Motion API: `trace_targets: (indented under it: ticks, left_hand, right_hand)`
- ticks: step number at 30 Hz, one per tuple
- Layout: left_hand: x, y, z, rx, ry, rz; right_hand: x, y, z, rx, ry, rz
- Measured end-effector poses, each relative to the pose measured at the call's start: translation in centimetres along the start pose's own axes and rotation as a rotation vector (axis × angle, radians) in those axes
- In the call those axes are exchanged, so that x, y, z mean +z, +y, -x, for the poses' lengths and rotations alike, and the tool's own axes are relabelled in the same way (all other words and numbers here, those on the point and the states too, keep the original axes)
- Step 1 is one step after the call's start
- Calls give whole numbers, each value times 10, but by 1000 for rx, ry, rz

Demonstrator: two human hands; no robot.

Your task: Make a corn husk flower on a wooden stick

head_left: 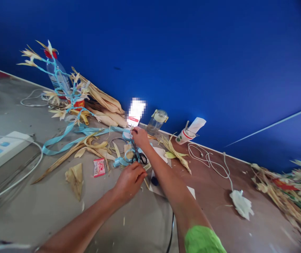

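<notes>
Right hand [140, 137] pinches a husk piece [131, 129]; left hand [129, 180], curled, grip unclear, beside scissors [139, 158].

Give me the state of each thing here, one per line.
right hand, pinched on a pale piece
left hand, curled, knuckles up, on the table
scissors, lying between the hands
glass jar, lid on
plastic bottle, capped, upright
blue ribbon, unrolled across the table
paper cup, stuffed with tissue

Probably a craft workshop: husks [105, 100], ribbon [68, 138], scissors [139, 158].
</notes>
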State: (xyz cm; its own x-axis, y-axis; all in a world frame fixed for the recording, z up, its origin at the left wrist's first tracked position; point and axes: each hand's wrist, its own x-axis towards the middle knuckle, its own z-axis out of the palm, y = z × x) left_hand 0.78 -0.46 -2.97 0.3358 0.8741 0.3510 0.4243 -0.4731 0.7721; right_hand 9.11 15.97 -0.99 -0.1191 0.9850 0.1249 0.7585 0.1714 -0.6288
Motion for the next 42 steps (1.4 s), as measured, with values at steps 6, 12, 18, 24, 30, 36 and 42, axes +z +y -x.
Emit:
trace_targets:
  ticks: [6, 12, 18, 24, 30, 36, 42]
  left_hand:
    - [2, 0, 1, -7, 15, 16]
    - [1, 0, 2, -7, 24, 31]
    - [0, 1, 2, -9, 20, 19]
    - [-1, 2, 1, -24, 22, 34]
    - [-1, 1, 1, -14, 43, 31]
    - [-1, 3, 1, 23, 68, 46]
    - [-4, 8, 1, 37, -37, -49]
  right_hand:
    - [-3, 4, -1, 43, 3, -31]
    - [-5, 5, -4, 78, 46, -105]
    - [-1, 6, -9, 166, 47, -130]
    - [9, 0, -11, 169, -18, -69]
    - [6, -9, -10, 146, -12, 32]
    - [-2, -18, -4, 128, -118, 76]
    - [12, -29, 1, 69, -184, 111]
